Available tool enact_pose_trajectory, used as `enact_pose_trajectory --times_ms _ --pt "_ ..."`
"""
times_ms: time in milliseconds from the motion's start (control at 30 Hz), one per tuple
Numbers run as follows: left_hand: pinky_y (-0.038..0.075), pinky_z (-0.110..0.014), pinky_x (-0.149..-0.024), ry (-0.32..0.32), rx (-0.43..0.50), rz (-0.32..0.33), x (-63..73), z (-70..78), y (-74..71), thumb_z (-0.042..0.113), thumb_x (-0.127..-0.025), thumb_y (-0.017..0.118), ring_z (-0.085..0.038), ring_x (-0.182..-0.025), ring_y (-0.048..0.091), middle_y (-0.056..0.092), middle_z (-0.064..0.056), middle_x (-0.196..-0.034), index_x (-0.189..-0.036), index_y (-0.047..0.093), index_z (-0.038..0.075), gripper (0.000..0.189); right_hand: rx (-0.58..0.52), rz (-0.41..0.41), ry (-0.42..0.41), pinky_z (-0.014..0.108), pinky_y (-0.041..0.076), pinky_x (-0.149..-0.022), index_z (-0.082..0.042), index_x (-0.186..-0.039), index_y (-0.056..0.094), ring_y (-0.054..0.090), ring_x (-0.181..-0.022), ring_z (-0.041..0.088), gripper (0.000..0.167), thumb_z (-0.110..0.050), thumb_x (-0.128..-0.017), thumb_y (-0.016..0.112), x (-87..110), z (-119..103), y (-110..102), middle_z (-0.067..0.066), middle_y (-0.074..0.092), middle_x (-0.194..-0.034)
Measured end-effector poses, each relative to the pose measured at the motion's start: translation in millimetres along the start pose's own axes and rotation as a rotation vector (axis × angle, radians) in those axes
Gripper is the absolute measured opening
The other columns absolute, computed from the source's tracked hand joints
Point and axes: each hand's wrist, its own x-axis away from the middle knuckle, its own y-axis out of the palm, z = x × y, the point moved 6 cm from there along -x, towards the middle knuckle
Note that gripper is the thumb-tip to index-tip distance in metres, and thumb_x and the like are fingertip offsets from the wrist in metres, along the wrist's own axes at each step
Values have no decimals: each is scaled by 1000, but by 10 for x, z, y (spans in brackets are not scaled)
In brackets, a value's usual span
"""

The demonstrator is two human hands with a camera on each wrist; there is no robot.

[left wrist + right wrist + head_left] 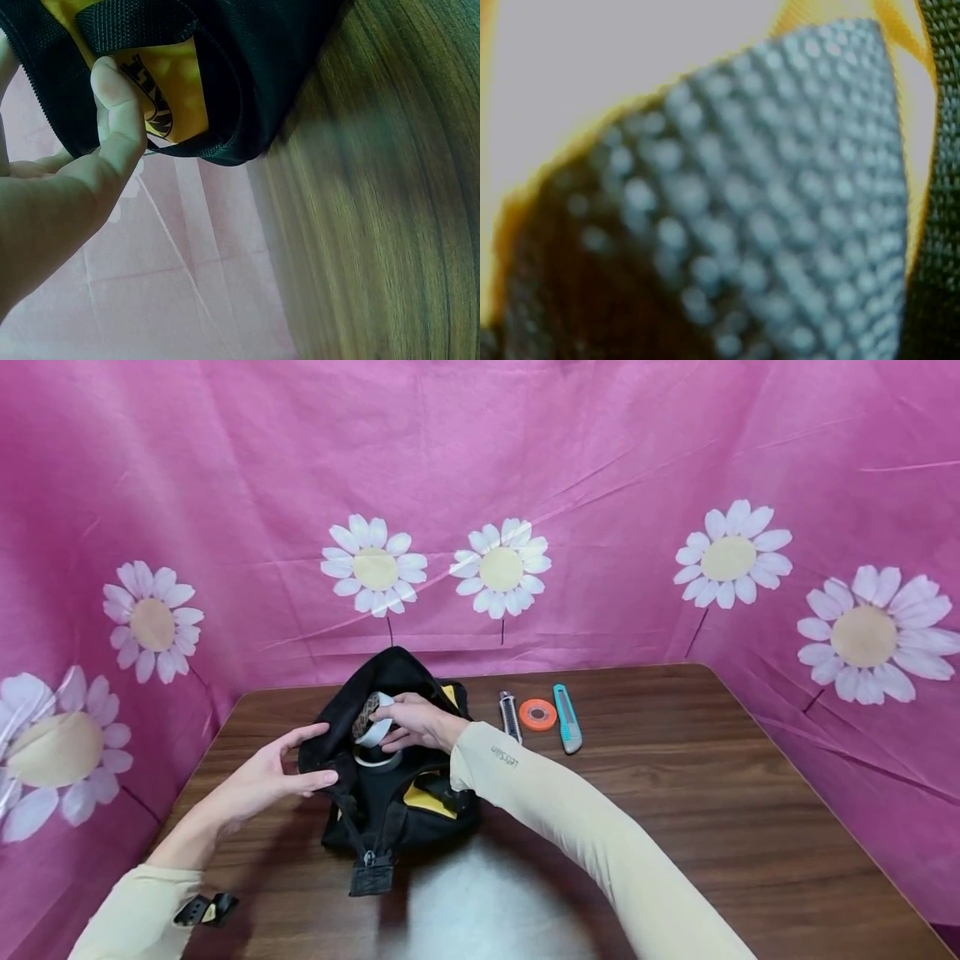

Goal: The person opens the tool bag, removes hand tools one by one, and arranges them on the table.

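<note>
A black and yellow tool bag (397, 668) stands on the table with its zipped mouth open. My left hand (266, 772) holds the left edge of that mouth, thumb toward the near side and fingers toward the far side. In the left wrist view the thumb (116, 94) lies against the bag near its black strap and yellow panel. Inside the mouth, my right hand (420, 722) pinches a white tape roll (384, 727) with a patterned core. Just below it in the bag shows another pale ring (380, 766). The right wrist view shows only blurred woven webbing (780, 187) and yellow cloth.
Right of the bag lie a narrow silver and black tool (510, 717), an orange tape roll (537, 714) and a teal box cutter (567, 718). The wooden table (690, 793) is backed by a pink daisy-print cloth (615, 468). A zipper strap hangs at the bag's front.
</note>
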Motion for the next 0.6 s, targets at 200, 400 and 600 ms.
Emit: enact_pose_trajectory --times_ms 200,400,600 --pt "56 -40 -79 -12 -6 -2 2 -9 -3 21 -93 76 -23 -88 69 60 -23 -122 -158 29 8 81 35 -3 2 43 59 -80 0 -149 33 68 -100 44 66 -14 -96 69 55 -17 41 20 44 -147" --pt "56 -38 -76 -12 -18 7 -10 -17 -11 21 -93 76 -29 -87 69 57 -25 -125 -158 30 9 81 115 -27 -12 42 59 -78 0 -151 34 71 -87 36 69 -18 -95 71 213 -94 50 21 47 -142" --pt "56 -38 -77 4 -17 1 -7 -13 -13 20 -94 75 -25 -87 69 62 -20 -115 -158 28 6 81 86 -78 -5 43 60 -77 -1 -142 44 71 -79 33 55 -15 -96 70 414 -226 -3 12 60 -121"
